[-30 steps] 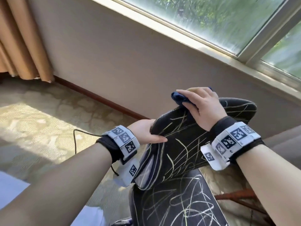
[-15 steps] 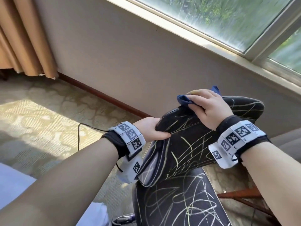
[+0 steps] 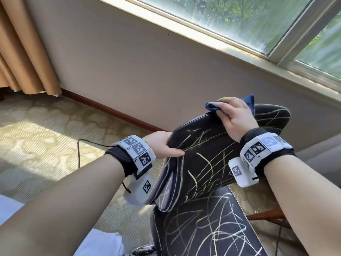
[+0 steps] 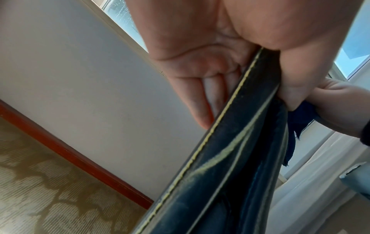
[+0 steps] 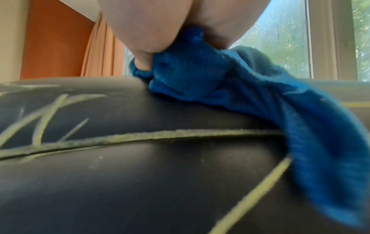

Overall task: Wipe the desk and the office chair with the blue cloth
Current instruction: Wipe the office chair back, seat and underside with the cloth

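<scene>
Right hand (image 3: 235,119) slid blue cloth (image 3: 214,106) rightward

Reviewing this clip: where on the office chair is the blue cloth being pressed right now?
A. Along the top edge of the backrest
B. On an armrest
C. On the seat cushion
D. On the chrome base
A: the right hand presses the blue cloth onto the top edge of the backrest, while the left hand grips the backrest's side edge; the scribbled seat cushion lies below, untouched.
</scene>
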The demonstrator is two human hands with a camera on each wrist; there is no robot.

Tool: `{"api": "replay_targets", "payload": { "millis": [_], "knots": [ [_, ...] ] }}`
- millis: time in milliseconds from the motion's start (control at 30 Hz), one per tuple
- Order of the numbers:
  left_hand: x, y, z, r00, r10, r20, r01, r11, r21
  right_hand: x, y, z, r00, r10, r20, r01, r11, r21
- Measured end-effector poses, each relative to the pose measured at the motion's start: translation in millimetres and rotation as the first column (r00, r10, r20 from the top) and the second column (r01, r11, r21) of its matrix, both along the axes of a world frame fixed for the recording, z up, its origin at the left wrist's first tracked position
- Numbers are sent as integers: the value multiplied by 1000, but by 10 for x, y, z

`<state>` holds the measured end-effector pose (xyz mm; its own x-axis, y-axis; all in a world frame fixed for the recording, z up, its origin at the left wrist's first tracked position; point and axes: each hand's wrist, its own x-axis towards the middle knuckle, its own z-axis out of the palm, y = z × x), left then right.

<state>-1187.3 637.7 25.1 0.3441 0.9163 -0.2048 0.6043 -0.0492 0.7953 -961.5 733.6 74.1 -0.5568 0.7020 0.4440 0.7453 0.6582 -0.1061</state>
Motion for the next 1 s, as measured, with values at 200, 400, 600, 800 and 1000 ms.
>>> {"api": "replay_targets", "payload": {
  "millis": [200,400,600,800,1000],
  "knots": [
    [28,150,497,993,32,-113,-21,995,93,-63,-69,35,1000,-6,-1,6,1000,-6],
    [489,252,514,927,161,-339,-80,967,240,85,-83,-82,996,85,5,-85,992,91],
    [494,287,527,911,159,-382,-58,963,263,473,367,74,971,-223,-87,214,971,-104],
    [412,287,497,941,94,-324,-12,969,245,210,221,5,994,-105,-45,104,994,-12],
    [461,327,533,943,76,-325,2,973,232,330,227,11,999,-42,-18,42,999,-10]
  ]
}}
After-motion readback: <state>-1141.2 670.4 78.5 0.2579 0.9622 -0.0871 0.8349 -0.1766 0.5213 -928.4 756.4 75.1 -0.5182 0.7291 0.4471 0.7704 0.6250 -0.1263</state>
